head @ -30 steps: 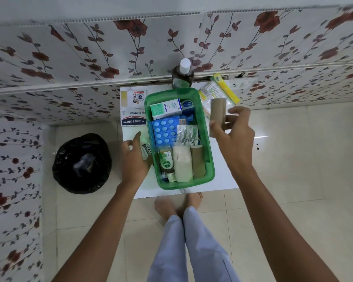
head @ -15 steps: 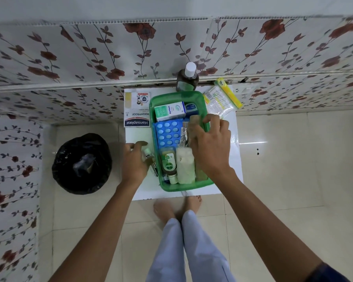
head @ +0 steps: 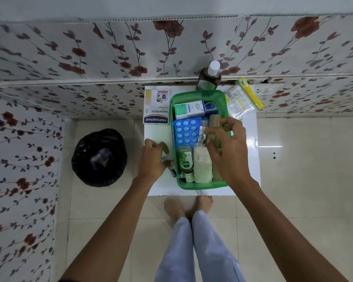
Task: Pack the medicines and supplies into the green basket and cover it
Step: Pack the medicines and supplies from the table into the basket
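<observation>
The green basket (head: pixel 198 186) stands on a small white table (head: pixel 251 163). Inside lie an Optibex box (head: pixel 189 109), a blue pill blister (head: pixel 185 132), a Dettol bottle (head: pixel 185 163), a white gauze roll (head: pixel 201 167) and a tan bandage roll (head: pixel 214 120). My right hand (head: pixel 227 148) hovers over the basket's right side with its fingers spread, the fingertips close to the tan roll. My left hand (head: pixel 153 159) rests on the table left of the basket, curled around a small tube (head: pixel 171 169). No cover is in view.
Outside the basket lie a Hansaplast box (head: pixel 156 107) at the back left, a brown bottle with a white cap (head: pixel 209 78) at the wall, and a cotton swab packet (head: pixel 239 99) at the back right. A black-lined bin (head: pixel 99 157) stands on the floor to the left.
My right hand carried the tan roll from beside the basket down into its right side and has now lifted with fingers apart. My left hand stayed beside the basket with the tube.
</observation>
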